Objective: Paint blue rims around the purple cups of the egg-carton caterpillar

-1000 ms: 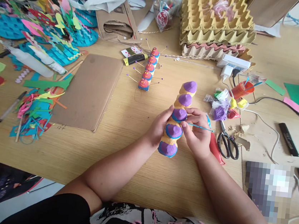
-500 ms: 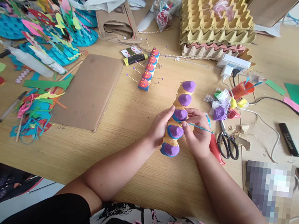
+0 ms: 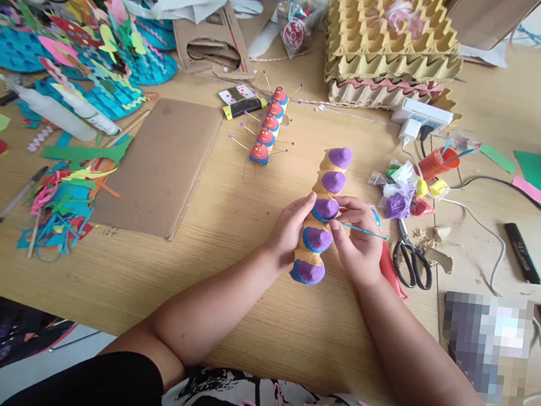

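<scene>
A strip cut from an egg carton [image 3: 314, 257], its bumps capped in purple with blue lower edges, is held up over the table. My left hand [image 3: 291, 226] grips its left side, thumb near the middle bump. My right hand [image 3: 357, 244] is at the right side of the strip, pinching a thin blue stick [image 3: 362, 230] whose tip reaches the middle bump's lower edge. Whether the right fingers also bear on the strip cannot be made out. Farther back stands a red and blue caterpillar figure [image 3: 270, 123] with pins along its sides.
Brown cardboard [image 3: 157, 164] lies left, beside coloured paper scraps [image 3: 74, 187]. Scissors [image 3: 413, 255], bagged clay [image 3: 399, 203] and an orange cup [image 3: 438, 163] are at right. Stacked egg trays [image 3: 389, 60] and a power strip [image 3: 422, 116] stand behind.
Both hands and the strip keep nearly the same place. The blue stick's outer end has shifted very slightly.
</scene>
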Tool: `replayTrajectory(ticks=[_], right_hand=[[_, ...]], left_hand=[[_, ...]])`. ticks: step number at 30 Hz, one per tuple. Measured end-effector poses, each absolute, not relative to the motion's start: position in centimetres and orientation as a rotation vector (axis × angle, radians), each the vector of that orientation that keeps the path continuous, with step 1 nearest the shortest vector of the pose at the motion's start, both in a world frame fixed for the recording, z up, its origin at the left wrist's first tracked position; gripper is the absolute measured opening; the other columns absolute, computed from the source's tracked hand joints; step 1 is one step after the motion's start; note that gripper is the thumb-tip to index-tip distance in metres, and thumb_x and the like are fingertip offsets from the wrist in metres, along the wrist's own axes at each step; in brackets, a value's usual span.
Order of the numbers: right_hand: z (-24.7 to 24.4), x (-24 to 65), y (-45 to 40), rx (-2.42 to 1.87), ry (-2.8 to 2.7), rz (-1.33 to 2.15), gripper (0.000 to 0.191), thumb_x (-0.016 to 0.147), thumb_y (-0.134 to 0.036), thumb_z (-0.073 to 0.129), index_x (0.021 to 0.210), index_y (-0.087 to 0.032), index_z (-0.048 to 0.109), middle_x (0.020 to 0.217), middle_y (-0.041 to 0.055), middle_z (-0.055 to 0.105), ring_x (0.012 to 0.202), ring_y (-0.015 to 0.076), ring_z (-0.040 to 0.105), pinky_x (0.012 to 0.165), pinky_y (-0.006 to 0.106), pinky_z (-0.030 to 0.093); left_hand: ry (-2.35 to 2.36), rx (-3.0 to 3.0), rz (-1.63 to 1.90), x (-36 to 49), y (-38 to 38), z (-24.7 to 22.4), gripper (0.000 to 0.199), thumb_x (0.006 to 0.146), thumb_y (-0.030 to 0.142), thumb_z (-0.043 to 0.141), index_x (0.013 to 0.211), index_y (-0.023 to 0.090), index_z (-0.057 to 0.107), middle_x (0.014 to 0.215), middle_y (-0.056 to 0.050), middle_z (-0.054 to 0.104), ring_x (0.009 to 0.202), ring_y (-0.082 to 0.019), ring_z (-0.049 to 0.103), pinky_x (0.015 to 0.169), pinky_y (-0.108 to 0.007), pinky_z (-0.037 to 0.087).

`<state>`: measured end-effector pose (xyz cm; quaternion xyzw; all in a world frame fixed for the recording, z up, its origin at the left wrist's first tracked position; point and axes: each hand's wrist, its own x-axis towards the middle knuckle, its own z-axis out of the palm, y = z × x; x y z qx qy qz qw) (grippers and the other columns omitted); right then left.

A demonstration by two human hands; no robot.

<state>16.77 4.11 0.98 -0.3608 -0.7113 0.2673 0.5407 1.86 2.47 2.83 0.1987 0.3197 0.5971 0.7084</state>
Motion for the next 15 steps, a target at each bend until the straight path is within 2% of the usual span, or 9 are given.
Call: replayTrajectory(ticks=[15], right_hand=[[0.99,17.02,4.20,-0.893,-1.674,0.727,0.013,0.100,-0.038,0.075,0.092,-0.029,0.070,0.127,0.0069,0.077,0.124,0.0271,0.073,0.107,0.052,0.060]], left_hand=[[0.855,0.480,1.357,2.13,2.73,2.96,0.047,0.085,0.068,0.083,0.086,0.021,0.081,0.088,-0.006,0.081,0.082,-0.018,0.078,0.079,-0.029,0.061]])
